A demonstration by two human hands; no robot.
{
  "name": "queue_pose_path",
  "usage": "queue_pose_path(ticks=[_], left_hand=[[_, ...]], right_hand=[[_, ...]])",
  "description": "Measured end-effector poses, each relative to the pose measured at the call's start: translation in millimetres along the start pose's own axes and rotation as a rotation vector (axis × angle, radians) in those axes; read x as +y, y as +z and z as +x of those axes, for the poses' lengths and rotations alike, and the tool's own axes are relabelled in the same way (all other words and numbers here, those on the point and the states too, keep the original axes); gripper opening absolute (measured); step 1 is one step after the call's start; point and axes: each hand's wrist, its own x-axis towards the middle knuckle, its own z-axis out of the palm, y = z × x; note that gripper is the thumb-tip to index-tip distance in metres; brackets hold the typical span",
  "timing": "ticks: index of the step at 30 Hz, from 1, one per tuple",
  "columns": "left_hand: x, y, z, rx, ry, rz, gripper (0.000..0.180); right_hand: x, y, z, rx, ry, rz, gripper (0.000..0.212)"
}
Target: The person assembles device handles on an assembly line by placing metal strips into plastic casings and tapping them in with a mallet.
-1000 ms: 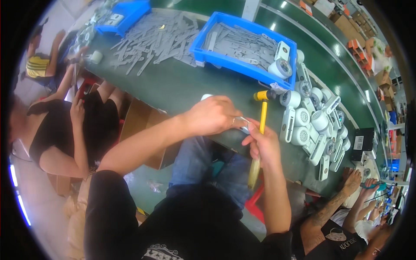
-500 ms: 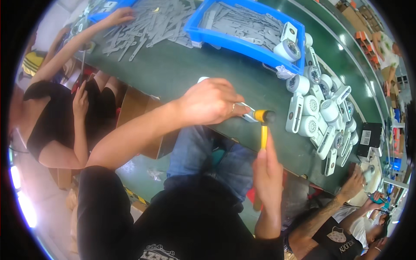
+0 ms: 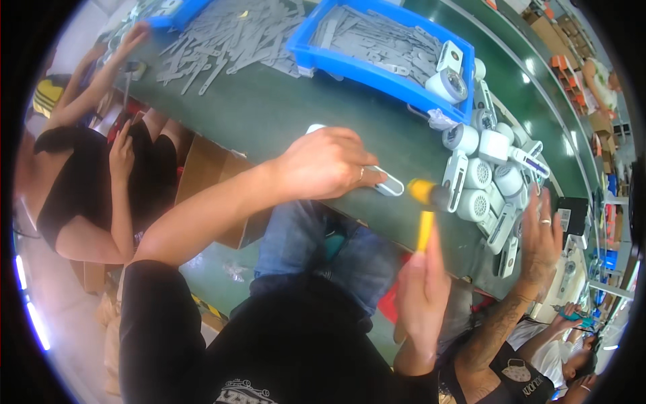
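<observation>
Head view: the blue bin (image 3: 363, 73) is my landmark here, standing on the green table (image 3: 269, 111) ahead of me. On my side of the bin, well apart from it, my left hand (image 3: 330, 163) is closed over a slim white casing (image 3: 390, 184), whose rounded end sticks out beyond my fingertips. A bit of white also shows behind my knuckles, toward the bin; I cannot tell whether it is the same piece. My right hand (image 3: 424, 293), farther from the bin than my left, is wrapped around the handle of a yellow hammer (image 3: 424, 232). The hammer's head is blurred and sits just beside the casing's end, apart from it.

Gray strips (image 3: 377, 47) fill the bin, and a white fan unit (image 3: 445, 85) lies on them at its right end. A scrap of clear plastic (image 3: 441, 120) is at the bin's near right corner. To the bin's right, and toward me, white fan units are heaped in a pile (image 3: 494, 182); a co-worker's hand (image 3: 540, 232) is raised near that pile. Left of the bin, more loose strips (image 3: 232, 37) spread over the table.
</observation>
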Motion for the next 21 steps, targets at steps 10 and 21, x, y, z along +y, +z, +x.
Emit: queue_pose_path(ticks=[10, 21], left_hand=[[5, -9, 10, -0.145, -0.073, -0.019, 0.026], [-1, -9, 16, -0.033, -0.022, -0.095, 0.032]], right_hand=[[21, 10, 12, 0.035, -0.074, -0.141, 0.052], [13, 0, -28, 0.217, -0.092, 0.574, 0.058]])
